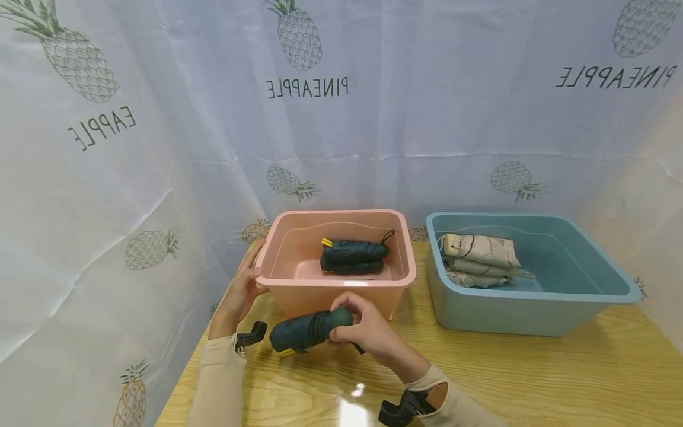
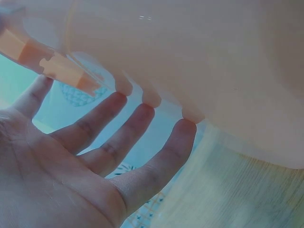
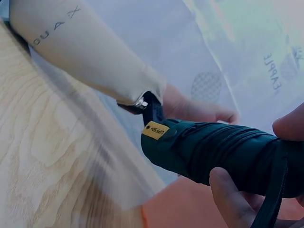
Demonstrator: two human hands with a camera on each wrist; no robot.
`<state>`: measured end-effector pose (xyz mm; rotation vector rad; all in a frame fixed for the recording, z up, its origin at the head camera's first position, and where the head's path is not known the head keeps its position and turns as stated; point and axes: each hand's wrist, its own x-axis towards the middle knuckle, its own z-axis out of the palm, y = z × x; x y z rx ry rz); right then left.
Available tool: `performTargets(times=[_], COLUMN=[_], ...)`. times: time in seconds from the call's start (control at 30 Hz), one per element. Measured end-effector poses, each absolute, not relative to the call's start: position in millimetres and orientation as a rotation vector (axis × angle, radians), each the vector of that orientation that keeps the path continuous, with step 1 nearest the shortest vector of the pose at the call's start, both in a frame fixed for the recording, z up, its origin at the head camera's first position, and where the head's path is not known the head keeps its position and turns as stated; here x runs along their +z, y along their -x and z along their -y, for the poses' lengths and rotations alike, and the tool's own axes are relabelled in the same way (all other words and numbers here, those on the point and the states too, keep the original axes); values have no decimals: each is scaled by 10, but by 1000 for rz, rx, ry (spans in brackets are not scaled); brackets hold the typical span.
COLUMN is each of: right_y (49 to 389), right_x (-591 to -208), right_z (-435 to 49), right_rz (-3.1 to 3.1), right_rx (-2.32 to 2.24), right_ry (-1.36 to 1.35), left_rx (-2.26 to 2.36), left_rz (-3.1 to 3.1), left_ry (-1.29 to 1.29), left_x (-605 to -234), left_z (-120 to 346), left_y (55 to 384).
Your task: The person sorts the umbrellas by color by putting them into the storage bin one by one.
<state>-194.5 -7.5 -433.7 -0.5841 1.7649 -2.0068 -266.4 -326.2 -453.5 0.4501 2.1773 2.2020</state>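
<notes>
A dark green folded umbrella (image 1: 299,332) lies nearly level in front of the pink bin (image 1: 336,296). My right hand (image 1: 370,332) grips it by its rounded handle end, thumb and fingers on either side. A yellow tag shows at the far end of the umbrella (image 3: 218,149) in the right wrist view, and a strap hangs by the fingers. At the bin's left side is my left hand (image 1: 240,296); in the left wrist view its spread fingertips (image 2: 185,130) touch the outer wall. Inside the pink bin lie dark folded umbrellas (image 1: 352,252), side by side.
To the right stands a blue bin (image 1: 512,311) with several beige folded umbrellas (image 1: 480,249) stacked at its left end. Both bins stand on a wooden table (image 1: 480,379). A pineapple-print curtain (image 1: 373,130) hangs behind and along the left side.
</notes>
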Motion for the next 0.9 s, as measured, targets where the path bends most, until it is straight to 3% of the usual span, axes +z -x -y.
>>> performTargets(times=[0.9], right_y=[1813], right_x=[-3984], right_z=[-201], right_rz=[-1624], right_rx=[-2148], right_ry=[784], left_rx=[2215], left_rz=[-2177], left_ry=[-449], left_x=[-4554], left_z=[3221], left_y=[2601])
